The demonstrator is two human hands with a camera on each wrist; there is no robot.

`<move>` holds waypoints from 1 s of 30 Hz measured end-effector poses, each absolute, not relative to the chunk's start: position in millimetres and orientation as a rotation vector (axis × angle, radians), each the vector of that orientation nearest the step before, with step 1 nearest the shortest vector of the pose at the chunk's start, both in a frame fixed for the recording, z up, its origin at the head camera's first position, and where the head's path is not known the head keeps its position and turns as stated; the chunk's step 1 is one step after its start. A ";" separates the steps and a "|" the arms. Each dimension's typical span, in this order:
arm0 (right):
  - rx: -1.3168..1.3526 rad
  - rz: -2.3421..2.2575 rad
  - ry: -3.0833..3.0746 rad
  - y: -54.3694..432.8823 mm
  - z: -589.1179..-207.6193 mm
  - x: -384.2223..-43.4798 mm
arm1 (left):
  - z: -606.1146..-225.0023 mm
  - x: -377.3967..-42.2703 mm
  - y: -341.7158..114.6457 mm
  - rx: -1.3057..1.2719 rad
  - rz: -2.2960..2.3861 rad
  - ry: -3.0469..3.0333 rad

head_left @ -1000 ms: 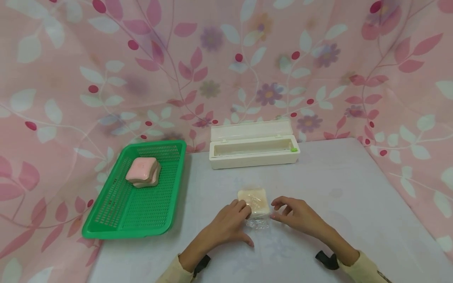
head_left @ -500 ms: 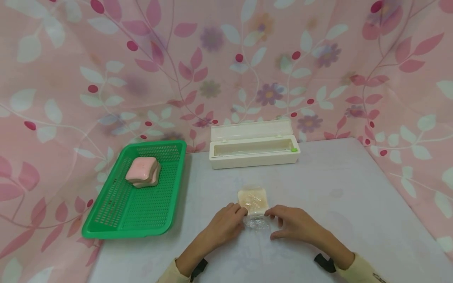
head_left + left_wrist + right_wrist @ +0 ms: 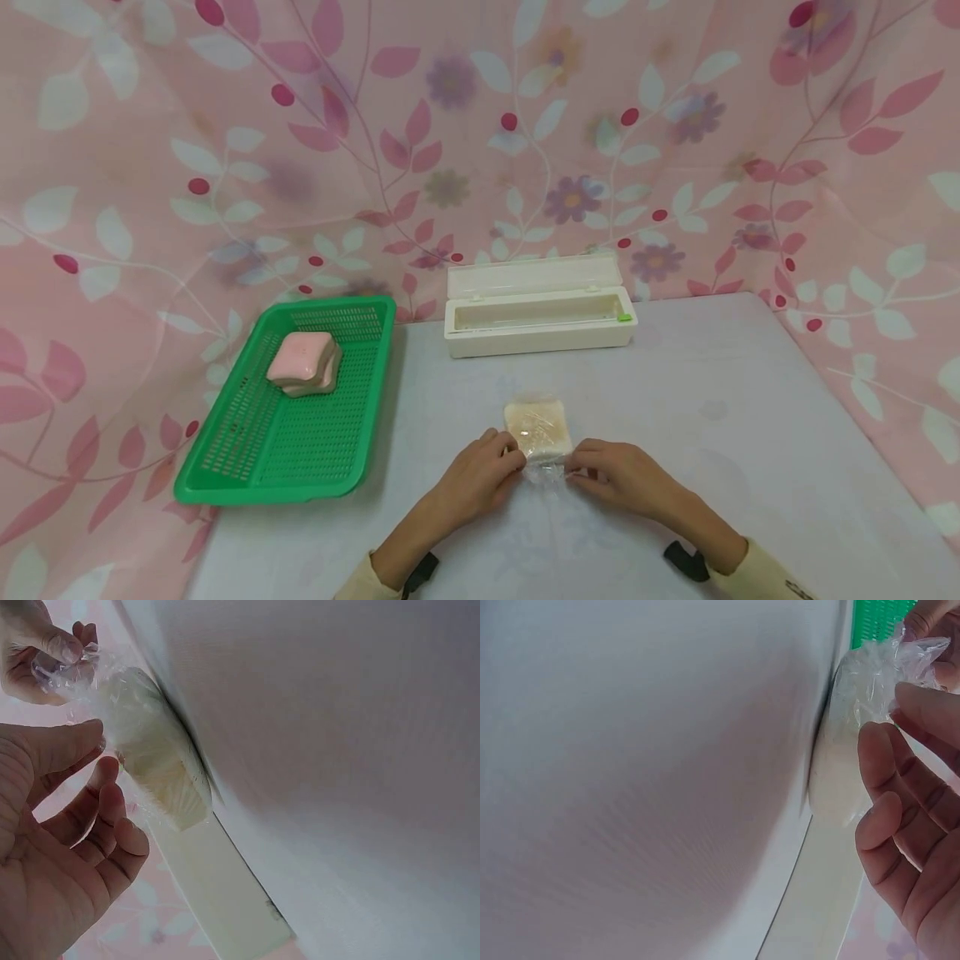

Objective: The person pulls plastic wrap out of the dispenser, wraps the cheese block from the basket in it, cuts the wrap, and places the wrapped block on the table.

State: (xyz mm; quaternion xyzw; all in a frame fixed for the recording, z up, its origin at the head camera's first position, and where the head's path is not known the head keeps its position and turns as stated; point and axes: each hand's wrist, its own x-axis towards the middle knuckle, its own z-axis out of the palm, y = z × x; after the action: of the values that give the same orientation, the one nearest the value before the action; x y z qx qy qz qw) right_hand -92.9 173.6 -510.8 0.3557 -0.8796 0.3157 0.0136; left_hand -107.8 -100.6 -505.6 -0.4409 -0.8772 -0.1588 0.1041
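Note:
In the head view a square, cream-coloured slice of bread (image 3: 538, 421) lies flat on the table, covered in clear plastic wrap (image 3: 546, 475) that bunches at its near edge. My left hand (image 3: 480, 471) pinches the near-left part of the wrap between thumb and forefinger. On the near-right side my right hand (image 3: 622, 477) pinches the film in the same way. The left wrist view shows the wrap gathered up at the end of the bread (image 3: 161, 765), other fingers loosely curled. Crinkled film (image 3: 877, 682) stands up between both hands in the right wrist view.
A green plastic basket (image 3: 367, 417) stands at the left, with pink, bread-shaped boxes (image 3: 303, 360) stacked inside. Behind the bread is a long cream box (image 3: 540, 340), its lid raised and a green tab at its right end. Flowered cloth (image 3: 480, 150) hangs behind the white table (image 3: 712, 400).
My left fingers have moved off the bread's left side to its near edge. My right hand has come in from the right and now pinches the film. The bread has stayed in place.

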 end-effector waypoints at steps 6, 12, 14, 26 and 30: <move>1.094 1.000 -2.737 175.7 -508.6 -94.6 | -507.9 -109.4 -101.5 -1.315 -0.486 -2.548; 1.055 1.054 -2.672 175.4 -505.3 -96.4 | -507.1 -109.0 -100.6 -1.267 -0.494 -2.532; 1.021 1.044 -2.642 174.4 -505.6 -97.0 | -506.4 -108.6 -99.9 -1.236 -0.485 -2.543; 0.809 0.950 -2.665 167.4 -502.6 -96.9 | -505.3 -108.3 -95.8 -1.108 -0.547 -2.567; 0.763 0.969 -2.725 165.6 -501.3 -98.0 | -505.6 -109.3 -93.3 -1.024 -0.638 -2.598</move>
State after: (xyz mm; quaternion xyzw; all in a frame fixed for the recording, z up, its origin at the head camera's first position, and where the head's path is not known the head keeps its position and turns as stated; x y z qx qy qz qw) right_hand -98.0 165.6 -501.3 0.2543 -0.9085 0.3229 0.0753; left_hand -109.3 -93.3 -505.6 -0.3539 -0.8983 -0.2207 0.1381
